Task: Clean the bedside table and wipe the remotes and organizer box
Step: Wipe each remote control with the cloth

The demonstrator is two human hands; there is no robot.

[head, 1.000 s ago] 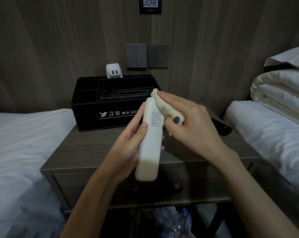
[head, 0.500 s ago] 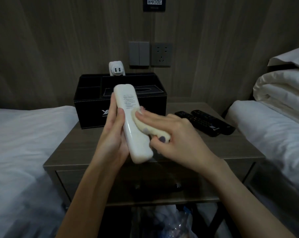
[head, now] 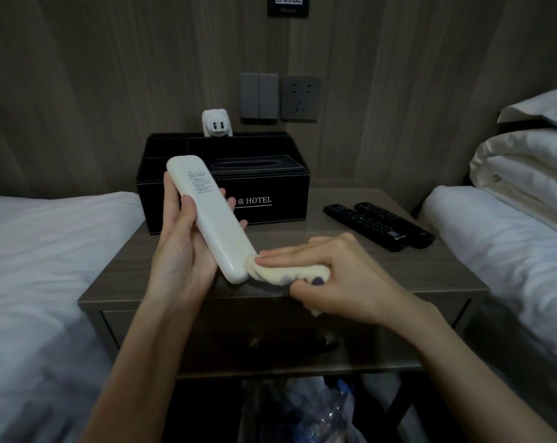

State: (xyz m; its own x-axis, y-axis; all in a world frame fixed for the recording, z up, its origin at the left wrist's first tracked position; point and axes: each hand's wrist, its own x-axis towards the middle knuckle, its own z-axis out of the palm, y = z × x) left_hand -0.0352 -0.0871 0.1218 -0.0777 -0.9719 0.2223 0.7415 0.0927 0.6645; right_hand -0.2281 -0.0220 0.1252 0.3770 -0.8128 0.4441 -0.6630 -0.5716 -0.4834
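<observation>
My left hand [head: 181, 251] grips a long white remote [head: 211, 215], back side up, tilted with its top end toward the black organizer box [head: 264, 183]. My right hand [head: 338, 279] holds a folded cream cloth [head: 290, 272] and presses it against the remote's lower end, above the front edge of the wooden bedside table [head: 437, 276]. Two black remotes [head: 377, 226] lie side by side on the table's right part. The organizer box, marked HOTEL, stands at the back left of the table.
A white plug adapter [head: 216, 124] pokes up behind the box. Wall switches [head: 259, 95] and a socket [head: 301, 98] sit above. White beds [head: 37, 266] flank the table on both sides, with folded bedding [head: 526, 161] at right. A plastic bag [head: 312, 414] lies under the table.
The cloth in my right hand has slid down the white remote from its top end to its bottom end. My left hand has tilted the remote's top away toward the box.
</observation>
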